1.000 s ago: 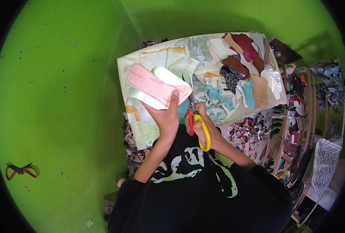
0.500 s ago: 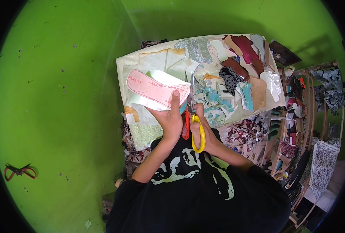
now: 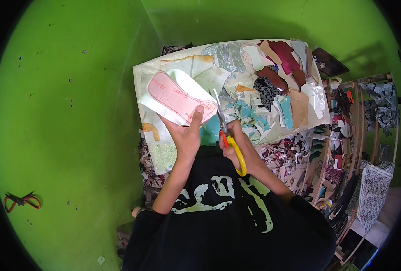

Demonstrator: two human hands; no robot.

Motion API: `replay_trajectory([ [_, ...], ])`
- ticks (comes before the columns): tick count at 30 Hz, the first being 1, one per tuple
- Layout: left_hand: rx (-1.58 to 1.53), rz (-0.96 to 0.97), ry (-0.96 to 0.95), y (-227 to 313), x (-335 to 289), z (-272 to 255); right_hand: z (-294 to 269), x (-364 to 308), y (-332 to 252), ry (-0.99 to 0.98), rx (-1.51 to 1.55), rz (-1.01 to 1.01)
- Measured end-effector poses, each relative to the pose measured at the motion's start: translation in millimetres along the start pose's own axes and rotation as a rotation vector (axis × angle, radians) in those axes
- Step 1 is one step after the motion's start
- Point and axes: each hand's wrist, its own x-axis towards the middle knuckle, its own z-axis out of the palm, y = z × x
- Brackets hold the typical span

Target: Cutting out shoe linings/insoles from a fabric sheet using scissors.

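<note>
My left hand (image 3: pixel 185 140) pinches a pink insole-shaped piece (image 3: pixel 173 95) with red print, its thumb on top near the right end. Under that piece lies a larger white glossy sheet (image 3: pixel 160 111), sticking out past its outline. My right hand (image 3: pixel 243 147) grips a pair of scissors (image 3: pixel 238 158) with one yellow and one orange-red handle. Their blades point away from me, close together, beside the right end of the pink piece. Both hands are above the near part of the table (image 3: pixel 140 72). Part of the right fingers is hidden by the handles.
Teal offcuts (image 3: pixel 245 110) are scattered right of the scissors. Beyond them lie brown, maroon and patterned cut pieces (image 3: pixel 269 92). A heap of scraps (image 3: pixel 284 158) sits below the table edge. Wooden racks (image 3: pixel 329 153) with material stand at right. A red-handled tool (image 3: pixel 23 200) hangs on the green left wall.
The scissor blades have come together and tilted left, with the handles swung right and nearer me. The pink piece and white sheet have turned clockwise a little and shifted slightly left.
</note>
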Motion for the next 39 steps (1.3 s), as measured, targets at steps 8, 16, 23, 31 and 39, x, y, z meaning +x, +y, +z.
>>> replay_trajectory([
  [8,0.0,-0.021,-0.032,1,-4,4,1,-5,-6,-0.033,0.193,-0.003],
  [16,-0.029,0.0,-0.052,5,1,-3,-14,-8,-5,-0.03,0.096,0.044],
  [23,0.005,-0.017,-0.193,16,4,-5,-16,-8,-7,-0.069,0.04,-0.02],
  [31,-0.011,-0.039,-0.313,20,14,-15,-37,-24,-34,-0.179,-0.044,0.188],
  [39,-0.01,-0.069,-0.411,31,20,-18,-38,-21,-24,-0.204,-0.178,0.018],
])
